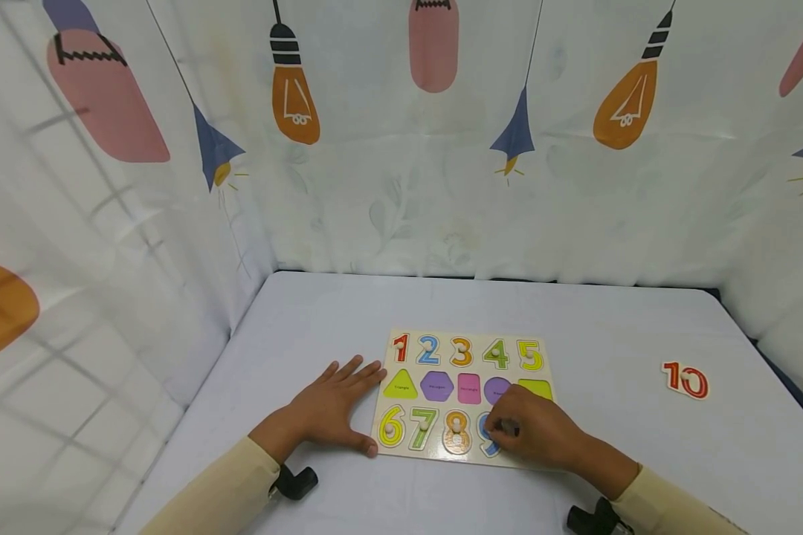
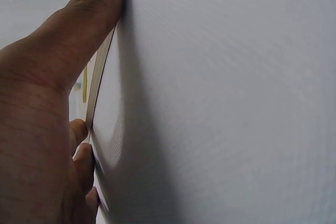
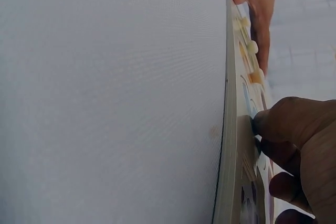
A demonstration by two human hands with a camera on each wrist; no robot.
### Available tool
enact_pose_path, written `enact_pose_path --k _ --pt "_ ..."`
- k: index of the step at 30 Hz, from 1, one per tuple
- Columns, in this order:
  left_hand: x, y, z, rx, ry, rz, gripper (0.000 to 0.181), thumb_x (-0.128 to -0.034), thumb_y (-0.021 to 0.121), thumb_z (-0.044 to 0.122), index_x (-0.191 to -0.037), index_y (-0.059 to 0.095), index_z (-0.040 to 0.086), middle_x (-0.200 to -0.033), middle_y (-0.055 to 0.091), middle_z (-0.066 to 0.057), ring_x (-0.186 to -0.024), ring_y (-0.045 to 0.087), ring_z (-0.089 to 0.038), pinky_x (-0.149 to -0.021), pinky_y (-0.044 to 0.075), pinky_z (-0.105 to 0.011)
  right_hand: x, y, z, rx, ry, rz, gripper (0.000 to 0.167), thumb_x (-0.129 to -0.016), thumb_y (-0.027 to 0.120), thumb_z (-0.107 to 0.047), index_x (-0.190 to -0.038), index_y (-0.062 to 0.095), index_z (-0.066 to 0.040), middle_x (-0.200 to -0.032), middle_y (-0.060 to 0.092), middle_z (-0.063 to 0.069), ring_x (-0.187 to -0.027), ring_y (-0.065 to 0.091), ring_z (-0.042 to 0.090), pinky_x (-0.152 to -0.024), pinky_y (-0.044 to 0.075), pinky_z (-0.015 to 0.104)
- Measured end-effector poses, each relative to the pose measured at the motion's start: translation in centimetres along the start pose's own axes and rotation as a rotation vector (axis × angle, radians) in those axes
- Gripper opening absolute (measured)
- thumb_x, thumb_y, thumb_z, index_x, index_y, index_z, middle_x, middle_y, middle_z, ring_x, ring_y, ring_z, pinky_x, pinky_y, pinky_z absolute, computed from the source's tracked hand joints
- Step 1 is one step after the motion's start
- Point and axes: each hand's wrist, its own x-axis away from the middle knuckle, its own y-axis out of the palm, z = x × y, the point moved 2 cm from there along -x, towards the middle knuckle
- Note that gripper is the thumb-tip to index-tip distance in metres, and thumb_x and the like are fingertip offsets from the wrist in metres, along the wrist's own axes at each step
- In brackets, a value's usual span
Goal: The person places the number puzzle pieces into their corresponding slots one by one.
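A wooden number puzzle board (image 1: 439, 394) lies flat on the table, with numerals 1 to 9 and a middle row of coloured shapes. My left hand (image 1: 334, 407) rests spread at its left side, the thumb and fingertips touching the edge. With thumb and fingers curled, my right hand (image 1: 538, 431) pinches the blue number 9 piece (image 1: 489, 446) at the board's lower right; the hand covers part of it. In the right wrist view the thumb (image 3: 265, 121) meets the blue piece at the board's surface. Off to the right lies a red number 10 piece (image 1: 685, 380).
The table (image 1: 321, 305) wears a white cloth. Pale curtains (image 1: 388, 186) printed with lamps stand behind it and at both sides. Small black devices (image 1: 297, 483) sit at both wrists.
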Motion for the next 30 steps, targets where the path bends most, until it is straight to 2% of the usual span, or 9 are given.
enact_pose_path --k 2,5,9,13,16,23,25,29,30 --pt "0.0 0.0 0.0 0.001 0.001 0.001 0.129 -0.0604 0.063 0.095 -0.164 0.027 0.028 -0.169 0.021 0.010 -0.157 0.008 -0.023 -0.125 0.010 -0.053 0.1 -0.1 0.3 0.003 0.018 -0.016 0.019 -0.083 0.087 -0.023 -0.098 0.079 -0.029 -0.092 0.057 -0.024 -0.089 0.051 0.002 -0.076 0.053 0.022" --pt "0.1 -0.1 0.1 0.011 0.010 0.004 0.128 -0.0613 0.064 0.094 -0.164 0.028 0.026 -0.169 0.023 0.008 -0.157 0.009 -0.024 -0.124 0.010 -0.055 0.7 -1.0 1.2 0.013 0.086 -0.016 0.025 -0.083 0.087 -0.025 -0.106 0.078 -0.029 -0.100 0.060 -0.023 -0.095 0.053 0.003 -0.085 0.055 0.028" --pt "0.1 -0.2 0.2 0.014 0.020 0.008 0.127 -0.0627 0.064 0.093 -0.164 0.028 0.025 -0.169 0.023 0.007 -0.157 0.009 -0.025 -0.124 0.010 -0.055 1.9 -3.5 3.9 0.015 0.182 0.072 0.029 -0.083 0.087 -0.021 -0.110 0.077 -0.025 -0.108 0.064 -0.013 -0.105 0.059 0.014 -0.096 0.055 0.044" --pt "0.1 -0.3 0.2 0.007 0.017 0.008 0.127 -0.0629 0.065 0.093 -0.164 0.028 0.025 -0.169 0.023 0.007 -0.157 0.009 -0.025 -0.124 0.011 -0.055 3.6 -6.2 7.7 0.032 0.222 0.168 0.031 -0.083 0.086 -0.016 -0.112 0.076 -0.018 -0.112 0.067 0.002 -0.110 0.062 0.029 -0.093 0.055 0.056" --pt "0.1 -0.3 0.2 0.004 0.016 0.005 0.127 -0.0627 0.064 0.093 -0.164 0.028 0.025 -0.169 0.022 0.007 -0.157 0.009 -0.025 -0.124 0.010 -0.055 4.8 -7.8 10.4 0.055 0.256 0.199 0.032 -0.084 0.085 -0.014 -0.114 0.076 -0.014 -0.115 0.069 0.009 -0.113 0.060 0.037 -0.088 0.055 0.061" --pt "0.1 -0.5 0.2 0.003 0.021 0.007 0.127 -0.0624 0.063 0.093 -0.164 0.028 0.025 -0.169 0.023 0.007 -0.157 0.010 -0.026 -0.124 0.011 -0.056 7.0 -10.2 15.1 0.078 0.248 0.267 0.029 -0.084 0.083 -0.008 -0.113 0.077 -0.007 -0.114 0.073 0.015 -0.112 0.058 0.042 -0.083 0.052 0.064" --pt "0.0 -0.5 0.1 0.002 0.020 0.004 0.128 -0.0624 0.063 0.094 -0.164 0.028 0.025 -0.169 0.023 0.007 -0.157 0.010 -0.026 -0.124 0.011 -0.056 7.6 -10.7 16.1 0.085 0.247 0.278 0.028 -0.085 0.083 -0.010 -0.112 0.078 -0.006 -0.113 0.073 0.015 -0.108 0.059 0.040 -0.081 0.053 0.053" --pt "0.0 -0.3 0.1 0.000 0.015 -0.002 0.129 -0.0614 0.062 0.095 -0.164 0.028 0.025 -0.169 0.023 0.007 -0.157 0.010 -0.025 -0.124 0.011 -0.056 8.5 -11.3 17.8 0.062 0.279 0.266 0.029 -0.089 0.081 -0.014 -0.114 0.076 -0.002 -0.116 0.071 0.022 -0.111 0.056 0.046 -0.087 0.048 0.057" --pt "0.0 -0.3 0.2 0.002 0.016 -0.002 0.129 -0.0613 0.062 0.095 -0.164 0.028 0.025 -0.169 0.023 0.007 -0.157 0.010 -0.026 -0.124 0.011 -0.056 8.7 -11.5 18.3 0.064 0.295 0.261 0.030 -0.090 0.081 -0.017 -0.115 0.076 -0.002 -0.117 0.071 0.022 -0.110 0.057 0.044 -0.086 0.049 0.051"
